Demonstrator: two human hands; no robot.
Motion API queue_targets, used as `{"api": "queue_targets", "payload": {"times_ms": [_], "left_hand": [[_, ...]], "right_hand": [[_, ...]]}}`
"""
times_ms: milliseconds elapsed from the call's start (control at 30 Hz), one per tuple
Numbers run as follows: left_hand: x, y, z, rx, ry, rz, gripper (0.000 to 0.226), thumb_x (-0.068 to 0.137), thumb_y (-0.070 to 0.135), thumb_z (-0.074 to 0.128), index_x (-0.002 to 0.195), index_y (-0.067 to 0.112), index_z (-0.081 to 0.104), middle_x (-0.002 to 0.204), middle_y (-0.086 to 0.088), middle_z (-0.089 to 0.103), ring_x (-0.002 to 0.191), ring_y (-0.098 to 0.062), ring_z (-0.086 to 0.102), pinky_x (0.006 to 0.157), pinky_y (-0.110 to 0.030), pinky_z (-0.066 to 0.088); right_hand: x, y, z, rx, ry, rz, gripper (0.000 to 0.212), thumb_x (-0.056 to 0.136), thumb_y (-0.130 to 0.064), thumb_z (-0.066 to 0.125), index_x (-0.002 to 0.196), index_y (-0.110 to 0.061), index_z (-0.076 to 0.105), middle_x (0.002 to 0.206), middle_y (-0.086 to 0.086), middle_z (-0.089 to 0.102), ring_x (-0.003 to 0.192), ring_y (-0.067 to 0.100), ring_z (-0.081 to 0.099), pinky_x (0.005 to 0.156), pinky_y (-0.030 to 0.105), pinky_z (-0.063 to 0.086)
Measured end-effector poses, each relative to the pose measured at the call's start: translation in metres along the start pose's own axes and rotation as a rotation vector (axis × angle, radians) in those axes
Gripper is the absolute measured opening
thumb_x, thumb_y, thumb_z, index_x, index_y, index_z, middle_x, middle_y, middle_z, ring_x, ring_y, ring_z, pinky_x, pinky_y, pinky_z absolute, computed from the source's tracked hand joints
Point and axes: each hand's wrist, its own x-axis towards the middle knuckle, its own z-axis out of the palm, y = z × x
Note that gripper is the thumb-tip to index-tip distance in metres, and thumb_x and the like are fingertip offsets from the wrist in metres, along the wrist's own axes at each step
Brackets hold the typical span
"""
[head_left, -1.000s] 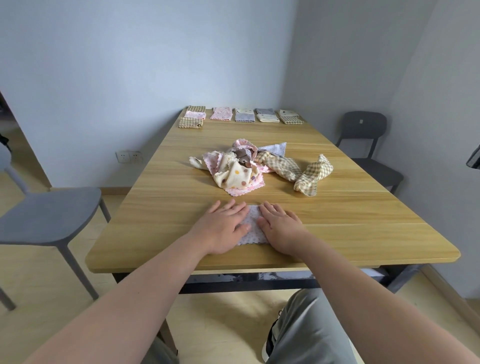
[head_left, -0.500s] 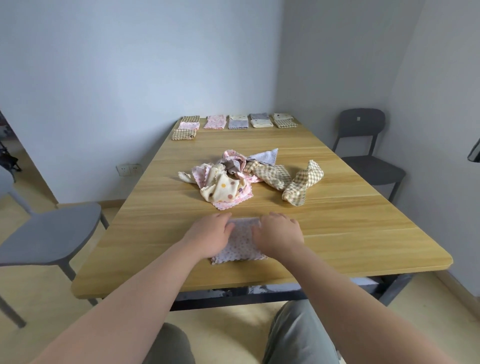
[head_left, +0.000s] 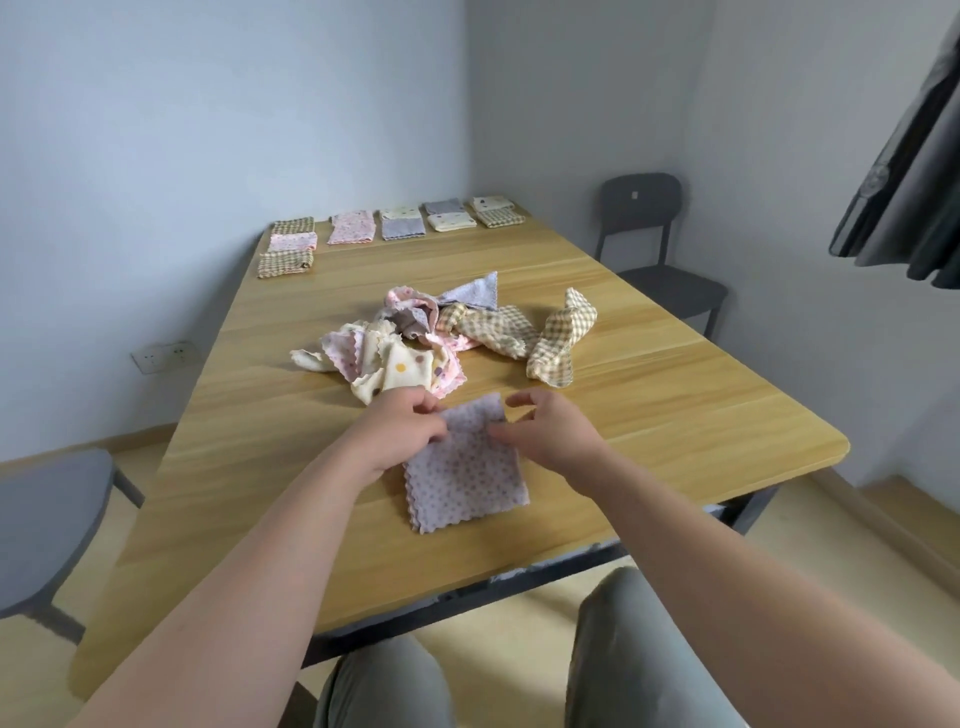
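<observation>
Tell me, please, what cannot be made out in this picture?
Head view:
Far left corner of the dotted cloth: covered by the left hand.
Grip of the right hand: its fingers hide whether they pinch the cloth.
Crumpled pile: overlaps hide the cloth count.
Folded cloths: too small to count layers.
</observation>
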Motion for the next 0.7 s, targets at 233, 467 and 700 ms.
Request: {"api": "queue_targets", "payload": {"times_ms": [233, 467, 700], "left_hand": [[0.024, 0.032, 0.007, -0.515, -0.083, -0.05, 0.037, 0.077, 0.007, 0.084, 0.109, 0.009, 0.068, 0.104, -0.006, 0.076, 0.105, -0.023, 0.07, 0.096, -0.037, 0.052], [0.091, 0.084, 0.054, -0.716, -0.163, -0.129, 0.018, 0.091, 0.012, 0.072, 0.107, 0.015, 0.067, 0.102, -0.001, 0.076, 0.094, -0.007, 0.072, 0.099, -0.025, 0.044], [0.111, 0.191, 0.063, -0.842, -0.177, -0.259, 0.03, 0.093, 0.023, 0.071, 0.119, 0.009, 0.067, 0.112, -0.004, 0.076, 0.102, -0.015, 0.073, 0.087, -0.035, 0.053]], "right_hand": [[0.021, 0.009, -0.038, 0.279, 0.088, -0.062, 0.032, 0.092, -0.034, 0.072, 0.096, -0.002, 0.072, 0.086, 0.012, 0.067, 0.08, 0.019, 0.062, 0.072, 0.035, 0.05], [0.079, 0.026, -0.11, 0.208, 0.164, -0.104, 0.02, 0.095, -0.037, 0.068, 0.09, -0.018, 0.073, 0.086, 0.001, 0.077, 0.073, 0.01, 0.07, 0.062, 0.028, 0.055], [0.108, -0.026, -0.217, 0.065, 0.158, -0.041, 0.021, 0.095, -0.044, 0.066, 0.093, -0.024, 0.073, 0.085, -0.001, 0.075, 0.08, 0.02, 0.071, 0.07, 0.039, 0.056]]}}
